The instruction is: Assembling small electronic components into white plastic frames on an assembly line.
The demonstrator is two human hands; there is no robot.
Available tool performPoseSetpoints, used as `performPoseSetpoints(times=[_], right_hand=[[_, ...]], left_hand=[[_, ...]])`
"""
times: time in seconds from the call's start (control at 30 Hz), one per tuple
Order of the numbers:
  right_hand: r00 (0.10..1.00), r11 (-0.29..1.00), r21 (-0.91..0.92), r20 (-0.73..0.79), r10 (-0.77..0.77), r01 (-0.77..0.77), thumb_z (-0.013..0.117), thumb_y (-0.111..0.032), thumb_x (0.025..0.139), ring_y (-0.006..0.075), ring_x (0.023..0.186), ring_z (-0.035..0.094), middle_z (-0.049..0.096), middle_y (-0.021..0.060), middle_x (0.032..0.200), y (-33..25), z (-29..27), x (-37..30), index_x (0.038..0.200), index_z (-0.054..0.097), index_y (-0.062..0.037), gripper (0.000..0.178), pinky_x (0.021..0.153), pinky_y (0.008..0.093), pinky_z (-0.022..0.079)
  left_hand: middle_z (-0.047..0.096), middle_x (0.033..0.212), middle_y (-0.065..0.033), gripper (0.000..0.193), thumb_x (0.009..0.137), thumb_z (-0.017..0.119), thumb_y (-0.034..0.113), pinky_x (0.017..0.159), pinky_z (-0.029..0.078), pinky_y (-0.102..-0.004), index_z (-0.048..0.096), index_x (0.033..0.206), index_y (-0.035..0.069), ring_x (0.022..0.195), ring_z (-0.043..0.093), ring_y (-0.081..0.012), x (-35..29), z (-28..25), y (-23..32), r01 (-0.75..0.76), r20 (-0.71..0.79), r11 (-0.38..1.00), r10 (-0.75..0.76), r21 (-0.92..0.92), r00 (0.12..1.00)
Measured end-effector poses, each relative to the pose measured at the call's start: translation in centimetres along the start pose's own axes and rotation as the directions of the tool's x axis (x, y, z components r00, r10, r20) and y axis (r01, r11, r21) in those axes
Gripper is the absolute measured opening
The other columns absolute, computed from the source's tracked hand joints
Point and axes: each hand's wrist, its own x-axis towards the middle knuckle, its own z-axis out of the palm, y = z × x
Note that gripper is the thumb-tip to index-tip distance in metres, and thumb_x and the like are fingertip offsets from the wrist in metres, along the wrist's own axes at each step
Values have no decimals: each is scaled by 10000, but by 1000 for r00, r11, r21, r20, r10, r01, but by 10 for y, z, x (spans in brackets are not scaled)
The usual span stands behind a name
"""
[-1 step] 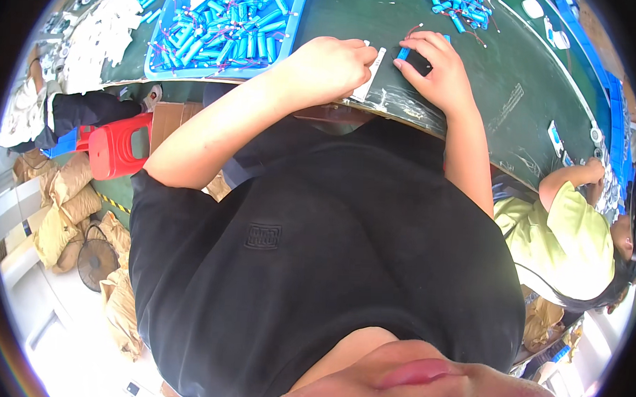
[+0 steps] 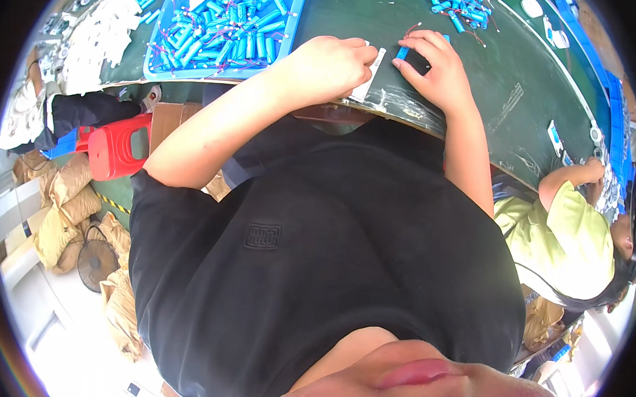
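My left hand (image 2: 336, 67) is closed on the table near its front edge, its fingers curled inward. Whatever they hold, if anything, is hidden. A flat white strip (image 2: 373, 74) with small dark marks lies right beside those fingers, partly covered by them. My right hand (image 2: 438, 68) curves its fingers and thumb round a blue battery cell (image 2: 403, 53) with thin red wires, a short way right of the strip. Part of the cell is covered by the fingers.
A blue tray (image 2: 293, 29) heaped with blue wired cells stands at the left. More loose cells (image 2: 461, 9) lie at the far right of the green table (image 2: 352, 18). A co-worker in a yellow-green shirt (image 2: 576, 235) sits at the right. A red stool (image 2: 116, 149) stands at the left.
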Motion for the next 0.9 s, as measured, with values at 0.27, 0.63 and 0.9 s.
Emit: performPoseSetpoints(times=[0.27, 0.63, 0.9], right_hand=[[1000, 1000, 4, 1, 18, -18, 874, -219, 843, 274, 1122, 676, 723, 43, 1158, 0, -2, -1, 1111, 769, -83, 318, 967, 411, 564], [995, 997, 4, -66, 74, -74, 883, -198, 829, 317, 1123, 671, 749, 91, 1180, 8, -2, -4, 1205, 732, -70, 425, 973, 429, 561], [997, 999, -32, -72, 34, -37, 877, -188, 830, 313, 1112, 672, 752, 85, 1180, 5, -2, -5, 1193, 734, -71, 408, 976, 427, 560]], left_hand=[[688, 1102, -55, 100, 806, 740, 81, 894, 611, -358, 767, 873, 12, 1109, 678, -213, 0, -2, 1, -23, -1, 999, 23, -37, 1000], [695, 1211, -77, 208, 786, 752, 57, 928, 600, -391, 725, 986, 9, 1144, 676, -261, -7, 8, -8, -24, -67, 987, 14, -156, 998], [696, 1195, -44, 110, 776, 755, 54, 889, 612, -364, 741, 880, 20, 1123, 678, -240, 1, 1, 6, 28, 16, 998, -28, -56, 999]])
